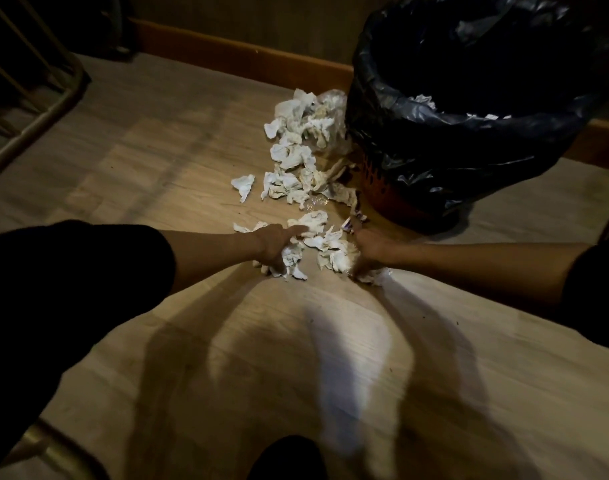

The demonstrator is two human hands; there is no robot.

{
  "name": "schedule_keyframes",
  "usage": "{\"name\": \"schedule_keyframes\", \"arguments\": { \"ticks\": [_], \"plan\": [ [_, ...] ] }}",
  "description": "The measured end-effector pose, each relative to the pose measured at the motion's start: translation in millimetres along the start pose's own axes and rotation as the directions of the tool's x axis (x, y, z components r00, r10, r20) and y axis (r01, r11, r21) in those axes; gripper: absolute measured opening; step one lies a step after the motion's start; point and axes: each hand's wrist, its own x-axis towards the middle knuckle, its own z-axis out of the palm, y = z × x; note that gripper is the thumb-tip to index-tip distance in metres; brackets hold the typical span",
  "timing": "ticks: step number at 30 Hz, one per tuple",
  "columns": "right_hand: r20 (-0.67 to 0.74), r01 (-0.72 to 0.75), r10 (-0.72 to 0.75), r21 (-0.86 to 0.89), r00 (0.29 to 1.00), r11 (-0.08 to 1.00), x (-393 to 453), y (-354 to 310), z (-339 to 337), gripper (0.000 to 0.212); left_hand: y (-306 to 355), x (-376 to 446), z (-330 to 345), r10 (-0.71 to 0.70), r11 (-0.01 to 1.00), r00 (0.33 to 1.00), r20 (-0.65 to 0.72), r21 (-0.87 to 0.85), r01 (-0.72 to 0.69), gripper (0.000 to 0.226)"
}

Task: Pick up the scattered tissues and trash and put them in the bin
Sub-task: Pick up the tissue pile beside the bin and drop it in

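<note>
While both arms reach down to the wood floor (330, 341), the near clump of tissues (327, 247) lies between the hands, just short of the bin (417, 188); left hand (273, 244) is curled loosely around a crumpled tissue (291, 259), one finger stretched onto another piece toward the bin; right hand (368, 249) is cupped over the clump's other edge, fingers bent down onto paper, but whether it actually grips any I cannot tell; a longer trail of tissues (296, 150) runs from the clump up along the bin's side, touching its base, with one stray tissue (243, 185) a bit apart on the side away from the bin; bin has a black liner (469, 116) folded over the rim, white scraps visible inside; a wooden baseboard (244, 57) runs behind the bin; a metal frame (36, 109) stands well apart from the bin at the picture's edge; lighting is dim, arm shadows fall across the floor; something small and coloured by the bin's base is too blurred to identify; both sleeves are dark and cut off by the edges.
</note>
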Motion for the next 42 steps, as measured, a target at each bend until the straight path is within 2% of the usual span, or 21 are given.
{"name": "schedule_keyframes", "arguments": {
  "ticks": [3, 6, 10, 14, 17, 21, 26, 30, 35, 39, 42],
  "plan": [
    [0.012, 0.031, -0.031, 0.005, 0.999, 0.999, 4, 9, 1, 0.099, -2, -3, 3, -0.006, 0.999, 0.999, -0.038, 0.036, 0.007, 0.099],
    [-0.037, 0.078, -0.079, -0.012, 0.996, 0.997, 2, 11, 4, 0.088, -10, -14, 11, 0.013, 1.0, 0.989, -0.145, 0.016, -0.011, 0.077],
    [-0.027, 0.133, -0.135, -0.054, 0.99, 0.99, -2, 11, 6, 0.057, -20, -34, 14, -0.027, 0.999, 0.985, -0.171, -0.023, 0.024, 0.059],
    [0.043, 0.171, -0.167, -0.136, 0.985, 0.976, -9, 8, 4, 0.055, -24, -49, 13, -0.082, 0.997, 0.982, -0.17, -0.024, 0.079, 0.065],
    [0.091, 0.228, -0.214, -0.184, 0.973, 0.956, -22, 7, -8, 0.053, -22, -61, 7, -0.075, 0.997, 0.976, -0.206, -0.028, 0.07, 0.067],
    [0.05, 0.259, -0.254, -0.189, 0.966, 0.947, -45, 3, -34, 0.049, -17, -78, -7, -0.083, 0.992, 0.961, -0.262, -0.112, 0.056, 0.062],
    [-0.16, 0.294, -0.291, -0.007, 0.943, 0.956, -84, -1, -81, 0.026, 6, -98, -38, -0.121, 0.967, 0.919, -0.375, -0.255, 0.023, 0.06],
    [-0.299, 0.32, -0.276, 0.108, 0.913, 0.941, -118, -2, -121, 0.036, 37, -121, -74, -0.118, 0.919, 0.864, -0.489, -0.383, -0.091, 0.053],
    [-0.449, 0.368, -0.214, 0.288, 0.867, 0.884, -152, 5, -177, 0.037, 71, -145, -128, -0.153, 0.785, 0.773, -0.615, -0.551, -0.283, 0.047],
    [-0.562, 0.438, -0.147, 0.427, 0.814, 0.792, -173, 16, -222, 0.034, 100, -155, -180, -0.172, 0.706, 0.637, -0.751, -0.545, -0.452, 0.047],
    [-0.607, 0.469, -0.06, 0.543, 0.792, 0.697, -187, 29, -253, 0.048, 128, -155, -215, -0.135, 0.629, 0.617, -0.775, -0.548, -0.551, 0.055]
  ]
}}
